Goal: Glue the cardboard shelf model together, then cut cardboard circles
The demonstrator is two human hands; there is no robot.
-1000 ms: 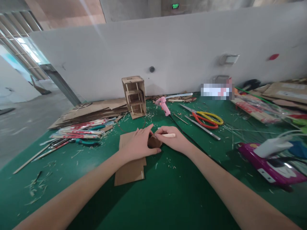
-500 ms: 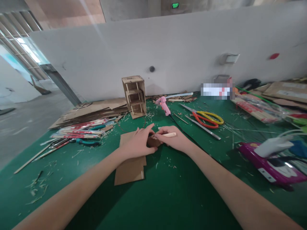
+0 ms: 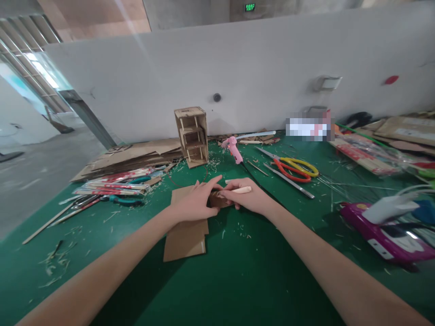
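My left hand [image 3: 192, 202] lies with fingers spread over a flat piece of brown cardboard [image 3: 186, 242] on the table. Between its thumb and forefinger shows a darker brown cardboard piece [image 3: 217, 199]. My right hand [image 3: 246, 194] is closed in a writing grip around a pale pen-like stick [image 3: 242, 190]. The front end of that stick points left at the darker piece, and its tip is hidden by my fingers. Behind my hands a small three-tier cardboard shelf [image 3: 205, 136] stands upright.
Beyond my right hand lie a pink glue gun [image 3: 234, 150] with its cord, scissors [image 3: 294, 167] and a slim cutter [image 3: 288, 181]. A purple power strip [image 3: 384, 235] is at right. Wrapped sticks [image 3: 112, 183], pliers [image 3: 124, 201] and stacked cardboard [image 3: 136, 151] are at left.
The view has shifted very slightly. My left hand stays on the cardboard, while my right hand keeps its grip on the stick with only a tiny movement of the fingers.
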